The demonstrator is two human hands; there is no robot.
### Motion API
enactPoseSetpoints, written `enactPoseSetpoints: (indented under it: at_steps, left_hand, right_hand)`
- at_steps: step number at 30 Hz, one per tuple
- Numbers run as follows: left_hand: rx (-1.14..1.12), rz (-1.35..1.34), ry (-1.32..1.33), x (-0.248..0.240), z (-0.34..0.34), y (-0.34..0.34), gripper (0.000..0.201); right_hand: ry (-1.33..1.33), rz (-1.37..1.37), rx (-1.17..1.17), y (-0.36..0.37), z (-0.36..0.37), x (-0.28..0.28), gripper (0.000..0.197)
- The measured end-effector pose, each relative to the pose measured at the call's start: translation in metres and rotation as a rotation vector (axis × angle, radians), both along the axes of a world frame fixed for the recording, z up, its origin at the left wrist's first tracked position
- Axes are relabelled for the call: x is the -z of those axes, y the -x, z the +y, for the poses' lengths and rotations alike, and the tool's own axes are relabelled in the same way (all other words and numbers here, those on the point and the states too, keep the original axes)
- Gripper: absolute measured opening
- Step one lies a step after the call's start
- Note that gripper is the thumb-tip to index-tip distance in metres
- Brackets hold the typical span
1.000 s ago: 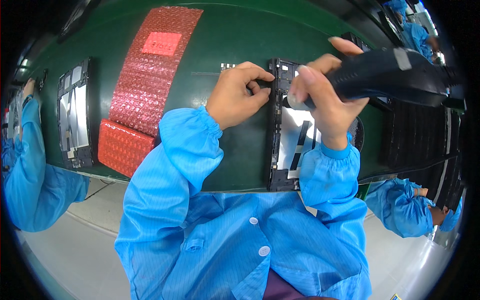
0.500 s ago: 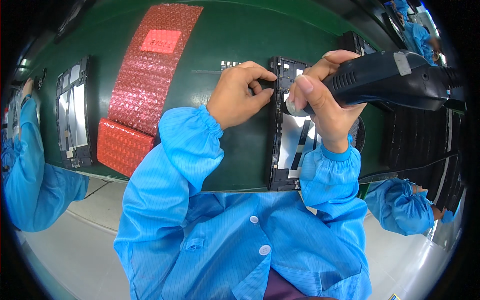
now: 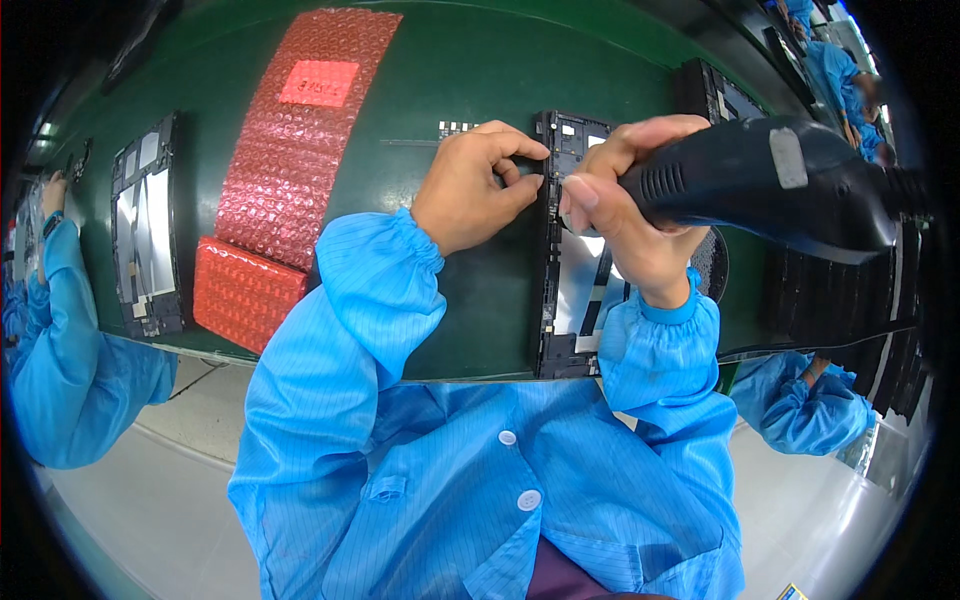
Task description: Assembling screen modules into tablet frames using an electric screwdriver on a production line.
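In front of me on the green bench lies an opened tablet-like device (image 3: 562, 320), a black frame with silver panels and dark strips inside. My left hand (image 3: 478, 185) has curled fingers, with thumb and forefinger gripping the left edge of the frame near its far end. My right hand (image 3: 640, 215) is closed around the front part of a black handheld tool (image 3: 755, 180) with a ribbed grip. The tool lies across above the device, its nose pointing left and down. My right fingers hide its tip and part of the device.
Left of me stand red bubble wrap (image 3: 285, 170) with a pink label, a folded red pouch (image 3: 248, 295) and a similar opened device (image 3: 150, 230). Another black device (image 3: 725, 95) sits at the far right. A round black dish (image 3: 715, 265) lies behind my right wrist. Co-workers' blue sleeves (image 3: 75, 360) show at both sides.
My right hand and the black tool have shifted slightly left, and the tool's rear has tipped downward. My left hand stays at the frame's edge.
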State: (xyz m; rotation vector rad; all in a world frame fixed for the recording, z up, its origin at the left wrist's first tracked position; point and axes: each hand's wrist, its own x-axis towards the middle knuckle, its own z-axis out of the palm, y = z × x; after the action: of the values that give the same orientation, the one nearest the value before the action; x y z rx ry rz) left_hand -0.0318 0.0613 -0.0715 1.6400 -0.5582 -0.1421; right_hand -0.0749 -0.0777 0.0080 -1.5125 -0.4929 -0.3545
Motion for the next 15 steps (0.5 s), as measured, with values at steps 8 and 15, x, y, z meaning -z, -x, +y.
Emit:
enactPoseSetpoints:
  at_steps: [8,15]
  left_hand:
    - [0.017,0.021,0.011,0.0020,-0.0002,0.0003,0.024]
    - [-0.003,0.006,0.020,0.0010,-0.0020,0.0004,0.024]
  right_hand:
    - [-0.071,0.028,0.011,0.0007,-0.0007,0.0018,0.039]
    - [0.005,-0.059,0.036,-0.0015,-0.0060,0.0045,0.039]
